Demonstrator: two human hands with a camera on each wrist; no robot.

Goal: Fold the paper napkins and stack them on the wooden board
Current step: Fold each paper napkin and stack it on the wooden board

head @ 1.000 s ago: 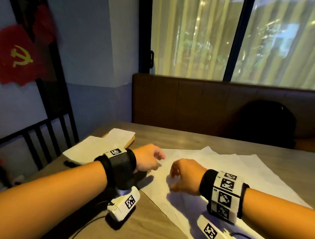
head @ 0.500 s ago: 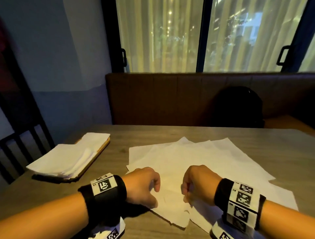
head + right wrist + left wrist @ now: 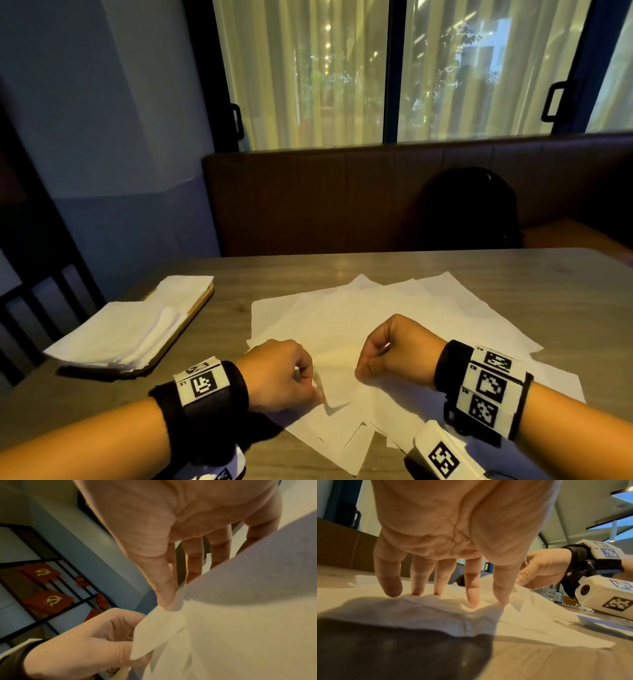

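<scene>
Item: top napkin (image 3: 337, 356), near edge now raised off the pile (image 3: 394, 318) by both hands; earlier it lay flat under curled fingers, so a fresh fold looks under way.

Left hand (image 3: 279, 377): thumb and forefinger pinch the near-left corner; its other fingers (image 3: 388, 582) reach down onto the paper. Right hand (image 3: 394, 349): thumb (image 3: 164, 592) pinches the near-right edge, fingers narrow. Board (image 3: 198, 305), with folded stack (image 3: 126, 329), lies well left of the left fingers.
</scene>
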